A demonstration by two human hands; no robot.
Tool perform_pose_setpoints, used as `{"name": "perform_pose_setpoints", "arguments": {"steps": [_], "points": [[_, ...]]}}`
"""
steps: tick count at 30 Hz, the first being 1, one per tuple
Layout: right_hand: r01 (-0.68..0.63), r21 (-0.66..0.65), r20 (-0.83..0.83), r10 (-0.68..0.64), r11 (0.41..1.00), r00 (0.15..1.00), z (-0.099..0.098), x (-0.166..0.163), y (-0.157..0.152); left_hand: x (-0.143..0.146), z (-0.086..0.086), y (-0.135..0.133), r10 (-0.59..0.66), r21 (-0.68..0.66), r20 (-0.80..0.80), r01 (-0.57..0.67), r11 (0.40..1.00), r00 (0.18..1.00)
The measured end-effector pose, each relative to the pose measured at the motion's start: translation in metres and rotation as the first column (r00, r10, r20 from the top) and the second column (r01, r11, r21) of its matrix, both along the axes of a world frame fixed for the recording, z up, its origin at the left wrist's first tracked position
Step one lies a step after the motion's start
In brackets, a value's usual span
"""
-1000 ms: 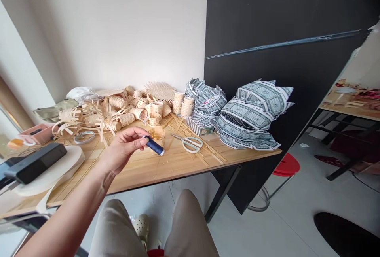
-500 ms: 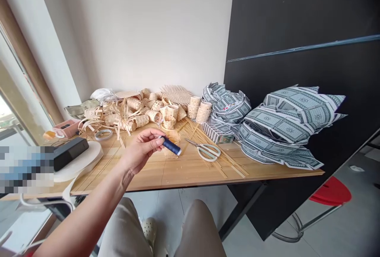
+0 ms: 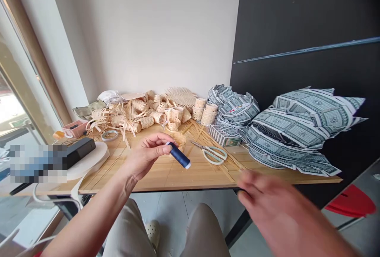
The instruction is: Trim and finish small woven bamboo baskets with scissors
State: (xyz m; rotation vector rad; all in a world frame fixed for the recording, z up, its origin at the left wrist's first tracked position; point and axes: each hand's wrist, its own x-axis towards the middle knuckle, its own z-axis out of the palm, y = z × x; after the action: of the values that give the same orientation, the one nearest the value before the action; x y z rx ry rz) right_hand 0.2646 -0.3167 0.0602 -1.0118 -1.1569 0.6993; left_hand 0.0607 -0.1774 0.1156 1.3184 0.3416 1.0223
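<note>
My left hand [image 3: 152,152] pinches a spool of dark blue thread [image 3: 179,155] between thumb and fingertips, tilted over the table. Just behind the spool stands a small woven bamboo basket [image 3: 178,138], partly hidden by it and my fingers. My right hand [image 3: 264,193] is smeared by motion at the table's front edge, its fingers drawn together; whether it holds anything cannot be made out. Scissors with pale handles [image 3: 215,155] lie between my two hands, on thin bamboo strips [image 3: 230,167].
Woven bamboo pieces [image 3: 139,120] pile up at the back. Folded-card constructions [image 3: 299,126] and a card box [image 3: 225,133] sit right. A tape roll [image 3: 109,135], pink basket [image 3: 75,128] and black box [image 3: 80,152] are left. A red stool [image 3: 350,201] stands beyond the table.
My right hand has come into view from the lower right. My left hand and the spool sit slightly lower and to the right, while the whole view has shifted somewhat.
</note>
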Motion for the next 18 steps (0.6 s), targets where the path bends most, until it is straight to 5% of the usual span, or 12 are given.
{"name": "perform_pose_setpoints", "arguments": {"steps": [3,8,18], "points": [[-0.161,-0.076,-0.147,0.149,0.984,0.978,0.003,-0.024,0.025,0.005,-0.001,-0.007,-0.039,0.038,0.004,0.038,0.999,0.999],[-0.537,-0.018,-0.424,0.48,0.843,0.768,0.007,-0.058,0.052,0.01,-0.003,-0.012,-0.056,0.052,-0.029,0.057,0.997,0.998],[-0.194,-0.097,-0.281,0.16,0.976,0.946,-0.002,-0.031,0.044,0.003,-0.014,0.007,0.202,-0.009,-0.002,-0.202,0.979,0.979]]}}
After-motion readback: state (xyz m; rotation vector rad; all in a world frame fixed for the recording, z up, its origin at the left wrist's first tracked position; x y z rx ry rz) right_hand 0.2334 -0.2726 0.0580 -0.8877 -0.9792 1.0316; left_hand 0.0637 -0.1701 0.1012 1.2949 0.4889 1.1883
